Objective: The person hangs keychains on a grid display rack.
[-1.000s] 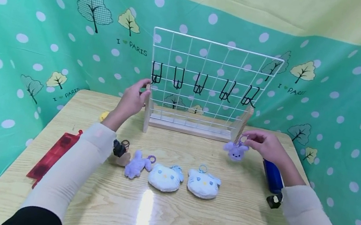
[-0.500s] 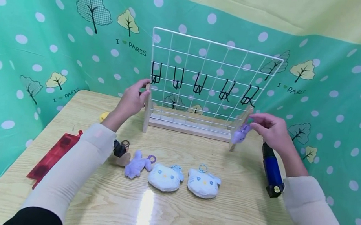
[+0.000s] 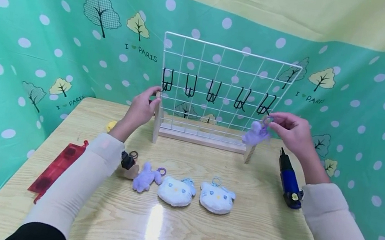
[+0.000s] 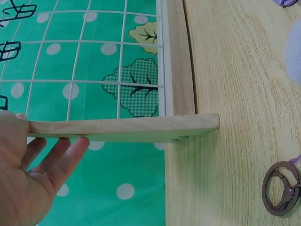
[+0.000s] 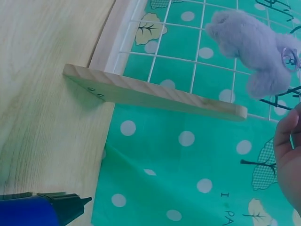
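Observation:
A white wire grid rack [image 3: 222,57] in a wooden stand has several black hooks [image 3: 212,93] in a row. My left hand [image 3: 143,105] grips the upper end of its left wooden side post [image 4: 127,127], thumb and fingers on either side. On the right, my right hand [image 3: 292,130] pinches the ring of a purple plush keychain [image 3: 256,134], which hangs in front of the right post, just below the rightmost hook. In the right wrist view this plush [image 5: 254,52] covers part of the grid; the fingertips are partly cut off.
On the table lie two white cat plush keychains [image 3: 216,198], another purple plush keychain [image 3: 146,178] and a brown-and-black one [image 3: 129,164]. A blue tool with a black tip [image 3: 289,178] lies right, a red flat item [image 3: 58,167] left. A yellow item [image 3: 111,125] is partly behind my left arm.
My right hand has lifted the purple plush keychain from low beside the right post up toward the rightmost hook, the plush swinging and turning. My left hand has stayed on the left post.

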Tool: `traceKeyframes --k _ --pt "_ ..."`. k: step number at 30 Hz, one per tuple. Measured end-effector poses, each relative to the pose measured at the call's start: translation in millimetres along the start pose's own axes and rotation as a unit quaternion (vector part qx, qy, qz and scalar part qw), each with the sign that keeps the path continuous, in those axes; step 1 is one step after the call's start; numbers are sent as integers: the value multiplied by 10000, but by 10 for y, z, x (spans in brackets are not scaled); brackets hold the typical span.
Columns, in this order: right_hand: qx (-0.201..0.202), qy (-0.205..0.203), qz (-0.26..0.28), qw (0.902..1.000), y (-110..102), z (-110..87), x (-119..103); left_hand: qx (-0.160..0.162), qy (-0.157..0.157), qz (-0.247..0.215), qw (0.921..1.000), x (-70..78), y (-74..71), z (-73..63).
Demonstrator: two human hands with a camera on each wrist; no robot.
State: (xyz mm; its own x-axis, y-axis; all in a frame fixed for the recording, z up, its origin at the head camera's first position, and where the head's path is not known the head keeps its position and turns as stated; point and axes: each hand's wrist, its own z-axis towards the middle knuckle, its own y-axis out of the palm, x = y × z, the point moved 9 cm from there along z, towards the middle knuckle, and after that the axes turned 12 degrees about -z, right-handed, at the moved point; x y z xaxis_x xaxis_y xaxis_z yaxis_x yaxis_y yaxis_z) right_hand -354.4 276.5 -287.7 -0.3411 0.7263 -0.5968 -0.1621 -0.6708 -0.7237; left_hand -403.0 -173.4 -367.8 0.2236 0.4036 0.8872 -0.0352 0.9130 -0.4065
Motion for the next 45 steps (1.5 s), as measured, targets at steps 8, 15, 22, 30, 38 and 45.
traceKeyframes --k 8,15,22,30,38,45 --pt "18 93 -39 9999 10 -29 79 -27 -21 37 10000 -23 43 -26" --pt "1 158 -90 9998 60 -3 148 -18 19 124 9999 -29 56 -22" --pt "98 150 -120 9998 64 39 176 -38 58 101 9999 -22 56 -14" --pt "145 123 -172 9997 46 27 203 42 100 98 9999 29 10 -5" --pt "-112 242 -154 9995 139 -83 323 24 98 100 9999 28 10 -7" --pt "-213 237 -85 9995 220 -174 372 47 101 68 9999 30 9 -2"
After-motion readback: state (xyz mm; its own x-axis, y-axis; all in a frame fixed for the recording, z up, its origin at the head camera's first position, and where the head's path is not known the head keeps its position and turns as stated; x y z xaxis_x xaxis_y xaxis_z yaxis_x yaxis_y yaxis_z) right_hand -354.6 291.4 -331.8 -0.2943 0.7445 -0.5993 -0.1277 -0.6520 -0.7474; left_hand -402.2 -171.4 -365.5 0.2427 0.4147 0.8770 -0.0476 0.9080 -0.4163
